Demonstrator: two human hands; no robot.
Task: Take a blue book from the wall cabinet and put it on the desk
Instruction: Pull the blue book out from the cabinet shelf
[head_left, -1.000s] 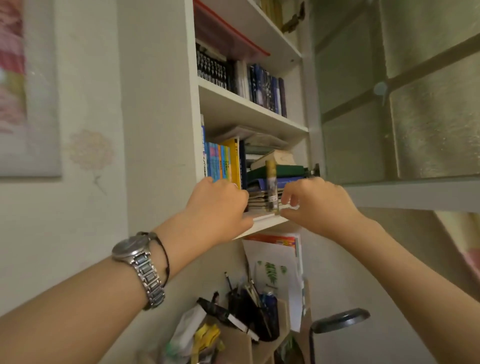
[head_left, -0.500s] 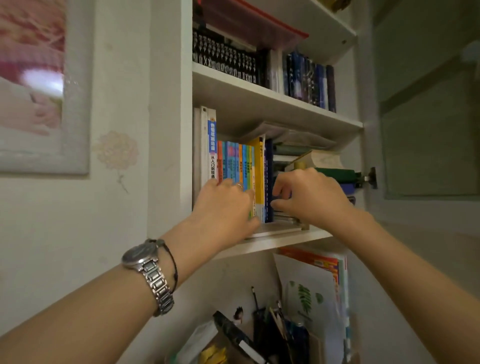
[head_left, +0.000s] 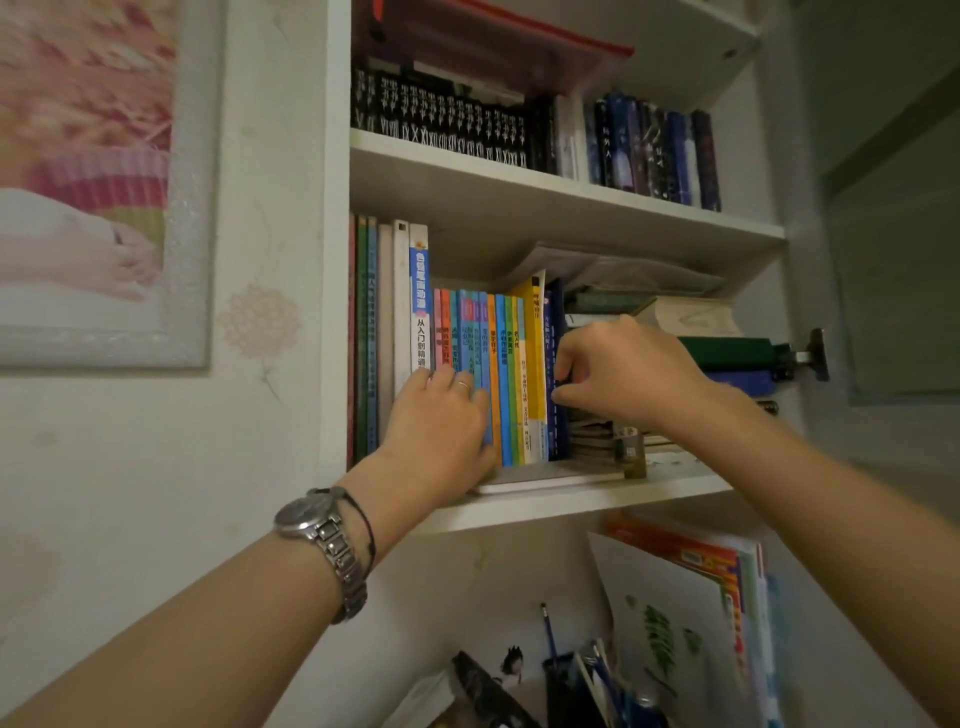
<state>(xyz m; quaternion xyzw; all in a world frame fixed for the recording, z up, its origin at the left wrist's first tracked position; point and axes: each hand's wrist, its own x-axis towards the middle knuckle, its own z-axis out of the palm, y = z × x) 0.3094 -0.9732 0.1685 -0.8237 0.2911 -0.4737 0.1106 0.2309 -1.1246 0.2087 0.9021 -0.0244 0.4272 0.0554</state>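
The white wall cabinet (head_left: 566, 501) stands open in front of me, its lower shelf packed with upright books. A dark blue book (head_left: 557, 317) stands at the right end of that row, beside a yellow one (head_left: 535, 332). My right hand (head_left: 628, 374) pinches the dark blue book's spine between thumb and fingers. My left hand (head_left: 441, 426), with a watch on its wrist, lies flat with spread fingers against the light blue, pink and orange spines (head_left: 475, 332) further left. The desk top is out of view.
A stack of flat-lying books (head_left: 727, 353) fills the shelf's right side, with a small brown bottle (head_left: 631, 452) in front. The cabinet door (head_left: 898, 208) hangs open at the right. Below are leaning folders (head_left: 691, 613) and a pen holder (head_left: 566, 680). A framed picture (head_left: 98, 182) hangs left.
The view has swung up and closer to the shelf. My right hand moved left from the shelf edge onto the dark blue spine. My left hand slid up onto the row of thin books.
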